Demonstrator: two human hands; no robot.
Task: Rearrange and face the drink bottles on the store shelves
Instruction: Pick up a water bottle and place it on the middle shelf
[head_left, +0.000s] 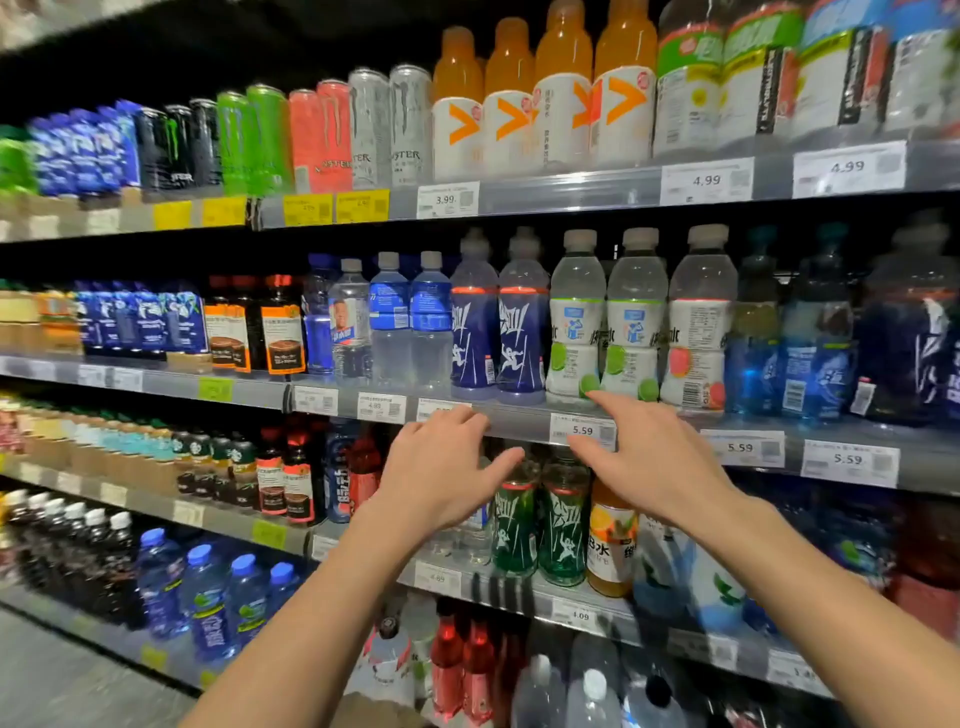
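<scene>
Both my hands reach toward the second shelf (519, 421) with fingers spread and nothing in them. My left hand (441, 467) hovers just below two dark blue bottles (498, 332). My right hand (649, 457) has its fingertips at the foot of the white bottles with green fruit labels (605, 332), close to the shelf lip; contact is not clear. A white bottle with a pink fruit label (696, 332) stands to their right. Two green bottles (540, 519) stand on the shelf below, partly hidden behind my hands.
Orange bottles (540, 98) and energy drink cans (311, 135) fill the top shelf. Clear water bottles (410, 322) stand left of the blue ones, dark blue bottles (810, 332) at right. Price tags (582, 430) line the shelf edges. Lower shelves hold blue-capped (208, 597) and red bottles (462, 670).
</scene>
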